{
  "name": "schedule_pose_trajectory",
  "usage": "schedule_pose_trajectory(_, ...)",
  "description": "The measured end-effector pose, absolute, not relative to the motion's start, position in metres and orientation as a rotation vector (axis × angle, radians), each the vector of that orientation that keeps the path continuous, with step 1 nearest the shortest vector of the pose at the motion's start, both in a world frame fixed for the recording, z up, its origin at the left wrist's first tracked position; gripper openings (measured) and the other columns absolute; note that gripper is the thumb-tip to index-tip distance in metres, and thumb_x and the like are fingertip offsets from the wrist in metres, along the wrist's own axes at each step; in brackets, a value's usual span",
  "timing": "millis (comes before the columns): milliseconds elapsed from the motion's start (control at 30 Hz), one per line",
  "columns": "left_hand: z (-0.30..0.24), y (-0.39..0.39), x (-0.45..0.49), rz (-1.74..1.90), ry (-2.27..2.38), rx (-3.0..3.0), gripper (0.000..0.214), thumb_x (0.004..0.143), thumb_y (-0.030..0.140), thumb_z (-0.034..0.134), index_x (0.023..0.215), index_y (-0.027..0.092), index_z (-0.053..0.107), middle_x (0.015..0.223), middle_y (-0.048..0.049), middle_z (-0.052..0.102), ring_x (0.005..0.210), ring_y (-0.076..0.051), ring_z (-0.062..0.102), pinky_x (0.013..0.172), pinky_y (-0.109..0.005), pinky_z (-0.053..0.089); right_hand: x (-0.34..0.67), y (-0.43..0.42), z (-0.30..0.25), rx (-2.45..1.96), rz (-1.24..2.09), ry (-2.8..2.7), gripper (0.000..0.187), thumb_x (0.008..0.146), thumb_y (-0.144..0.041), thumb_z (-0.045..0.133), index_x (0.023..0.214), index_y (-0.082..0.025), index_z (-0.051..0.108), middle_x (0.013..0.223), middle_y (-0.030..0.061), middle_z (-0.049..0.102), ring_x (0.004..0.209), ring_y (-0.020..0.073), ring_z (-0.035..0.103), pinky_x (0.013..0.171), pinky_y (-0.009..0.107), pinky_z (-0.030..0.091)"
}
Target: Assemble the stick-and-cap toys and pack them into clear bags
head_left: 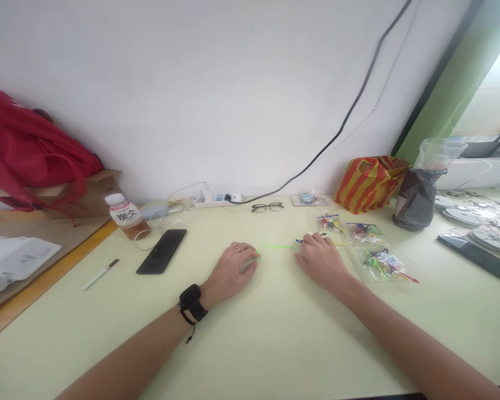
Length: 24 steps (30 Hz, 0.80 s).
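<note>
Beside your right hand, clear plastic bags lie flat on the bench, holding thin plastic pieces in red, blue, green and white. That hand is palm down, fingers bent over blue-tipped pieces; you can't tell whether it grips them. Your left hand is half curled, a green bit at its fingertips, the grip unclear. Between your hands lies a slim, straight green strip. Farther left, a white-capped bottle contains brown liquid; behind the bags stands a crinkled red-and-yellow striped bag.
</note>
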<state>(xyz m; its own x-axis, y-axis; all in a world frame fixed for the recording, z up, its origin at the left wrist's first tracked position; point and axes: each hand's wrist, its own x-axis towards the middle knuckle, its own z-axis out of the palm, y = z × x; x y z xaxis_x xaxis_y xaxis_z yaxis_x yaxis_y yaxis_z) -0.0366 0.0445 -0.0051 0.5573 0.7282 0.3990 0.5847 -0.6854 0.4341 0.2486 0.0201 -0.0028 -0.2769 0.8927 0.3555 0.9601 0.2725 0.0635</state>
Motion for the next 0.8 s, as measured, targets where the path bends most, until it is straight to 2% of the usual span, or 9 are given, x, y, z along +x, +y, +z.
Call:
schedule_pose_trajectory(100, -0.001, 0.037, -0.036, 0.785, 0.977, 2.530, 0.023, 0.096, 0.025, 0.063, 0.118, 0.029, 0.071, 0.124, -0.0062, 0.067, 0.122, -0.027, 0.059, 0.108, -0.047, 0.051, 0.253, 0.025, -0.007, -1.641, -0.342, -2.245, 0.020, 0.092, -0.008, 0.053, 0.100, -0.017, 0.070, 0.113, 0.0220, 0.068, 0.110, 0.0401, 0.058, 0.088, 0.057, 0.051)
schedule_pose_trajectory(200, 0.006, 0.031, -0.035, 0.684, 0.878, 2.559, 0.033, 0.094, 0.027, 0.068, 0.127, 0.033, 0.070, 0.130, -0.0054, 0.066, 0.126, -0.027, 0.057, 0.112, -0.046, 0.049, 0.245, 0.020, -0.010, -1.425, -0.145, -2.301, 0.030, 0.095, -0.011, 0.053, 0.121, -0.018, 0.066, 0.128, 0.0178, 0.066, 0.125, 0.0376, 0.054, 0.103, 0.057, 0.049)
schedule_pose_trajectory(300, 0.010, 0.027, -0.033, 0.664, 0.861, 2.575, 0.043, 0.095, 0.027, 0.068, 0.136, 0.035, 0.065, 0.132, -0.0051, 0.065, 0.128, -0.026, 0.057, 0.114, -0.045, 0.049, 0.233, 0.011, -0.011, -1.292, -0.002, -2.369, 0.036, 0.101, -0.017, 0.050, 0.136, -0.017, 0.059, 0.143, 0.0148, 0.062, 0.140, 0.0345, 0.048, 0.117, 0.055, 0.042)
schedule_pose_trajectory(400, 0.009, 0.028, -0.032, 0.715, 0.898, 2.573, 0.050, 0.097, 0.027, 0.066, 0.145, 0.034, 0.058, 0.138, -0.0057, 0.062, 0.131, -0.026, 0.054, 0.116, -0.046, 0.047, 0.226, 0.005, -0.009, -1.223, 0.144, -2.394, 0.035, 0.105, -0.020, 0.046, 0.136, -0.017, 0.060, 0.142, 0.0139, 0.064, 0.139, 0.0313, 0.051, 0.118, 0.052, 0.043)
schedule_pose_trajectory(467, 0.008, 0.029, -0.032, 0.745, 0.942, 2.568, 0.052, 0.099, 0.029, 0.064, 0.149, 0.033, 0.053, 0.142, -0.0063, 0.060, 0.134, -0.027, 0.052, 0.117, -0.047, 0.046, 0.226, 0.005, -0.007, -1.182, 0.256, -2.391, 0.033, 0.103, -0.019, 0.047, 0.132, -0.019, 0.063, 0.135, 0.0128, 0.068, 0.132, 0.0290, 0.057, 0.113, 0.049, 0.048)
schedule_pose_trajectory(533, 0.006, 0.030, -0.032, 0.757, 0.970, 2.566, 0.052, 0.100, 0.033, 0.064, 0.150, 0.032, 0.052, 0.144, -0.0066, 0.059, 0.135, -0.027, 0.051, 0.118, -0.048, 0.045, 0.226, 0.005, -0.007, -1.169, 0.316, -2.362, 0.035, 0.101, -0.021, 0.051, 0.134, -0.020, 0.062, 0.136, 0.0125, 0.067, 0.131, 0.0280, 0.058, 0.112, 0.048, 0.050)
schedule_pose_trajectory(700, 0.002, 0.032, -0.032, 0.787, 0.967, 2.576, 0.045, 0.098, 0.035, 0.066, 0.143, 0.031, 0.057, 0.144, -0.0071, 0.059, 0.138, -0.027, 0.050, 0.119, -0.049, 0.044, 0.228, 0.007, -0.015, -1.250, 0.303, -2.332, 0.050, 0.106, -0.035, 0.048, 0.154, -0.022, 0.050, 0.164, 0.0118, 0.044, 0.156, 0.0323, 0.031, 0.125, 0.056, 0.033)
schedule_pose_trajectory(733, 0.001, 0.033, -0.032, 0.793, 0.975, 2.577, 0.046, 0.099, 0.034, 0.065, 0.144, 0.030, 0.056, 0.144, -0.0075, 0.059, 0.138, -0.028, 0.049, 0.119, -0.049, 0.044, 0.229, 0.008, -0.016, -1.256, 0.321, -2.342, 0.050, 0.107, -0.037, 0.047, 0.154, -0.022, 0.050, 0.164, 0.0112, 0.044, 0.157, 0.0329, 0.029, 0.125, 0.057, 0.032)
schedule_pose_trajectory(800, -0.001, 0.034, -0.033, 0.793, 1.004, 2.576, 0.050, 0.099, 0.036, 0.065, 0.147, 0.030, 0.053, 0.146, -0.0081, 0.057, 0.139, -0.028, 0.048, 0.119, -0.050, 0.044, 0.229, 0.010, -0.015, -1.228, 0.356, -2.357, 0.047, 0.106, -0.035, 0.049, 0.151, -0.021, 0.054, 0.159, 0.0114, 0.051, 0.153, 0.0326, 0.036, 0.124, 0.056, 0.034)
